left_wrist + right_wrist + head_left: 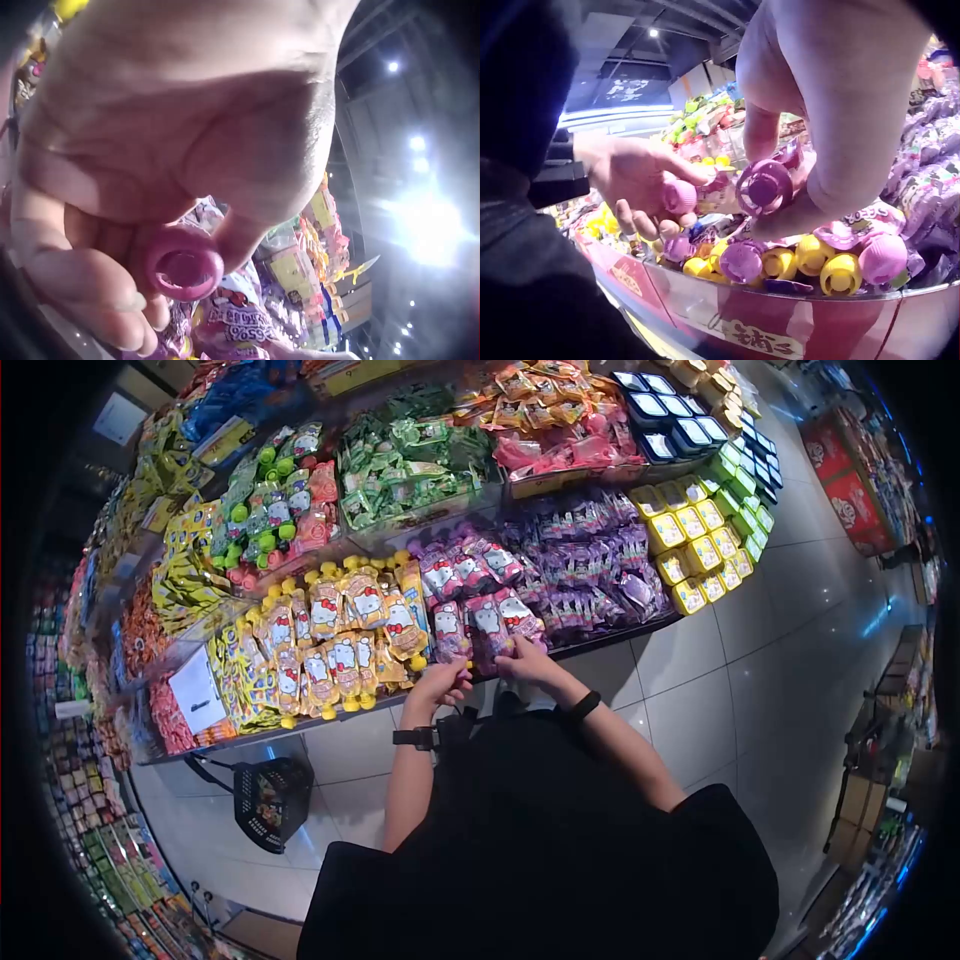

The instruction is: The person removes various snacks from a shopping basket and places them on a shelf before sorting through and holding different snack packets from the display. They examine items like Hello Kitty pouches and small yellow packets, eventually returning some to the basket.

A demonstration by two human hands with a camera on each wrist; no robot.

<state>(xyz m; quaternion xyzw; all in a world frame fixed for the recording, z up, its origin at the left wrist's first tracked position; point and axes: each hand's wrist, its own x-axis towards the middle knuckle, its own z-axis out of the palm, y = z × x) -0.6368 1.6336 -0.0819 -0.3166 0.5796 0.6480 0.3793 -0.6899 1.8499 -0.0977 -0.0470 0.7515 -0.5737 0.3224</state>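
Both hands are at the front edge of a sloped display of snack pouches. My left hand point(437, 685) pinches the pinkish-purple cap point(184, 266) of a purple cartoon-cat pouch point(452, 630) between thumb and curled fingers, and the pouch runs up from it. In the right wrist view that same ribbed cap point(679, 196) shows at the left fingers. Just to the right, my right hand point(537, 668) pinches a second purple cap point(765, 189), an open ring with a hub. The pouch point(514, 616) beside those fingers is of the same pattern, its lower end hidden by the hand.
Yellow-capped pouches point(344, 610) lie left of the hands and purple packets point(590, 570) right. Along the front lip, yellow caps point(841, 274) and purple caps point(741, 262) stick out. A black shopping basket point(270, 805) stands on the tiled floor behind left. Yellow boxes point(690, 525) are stacked at the right end.
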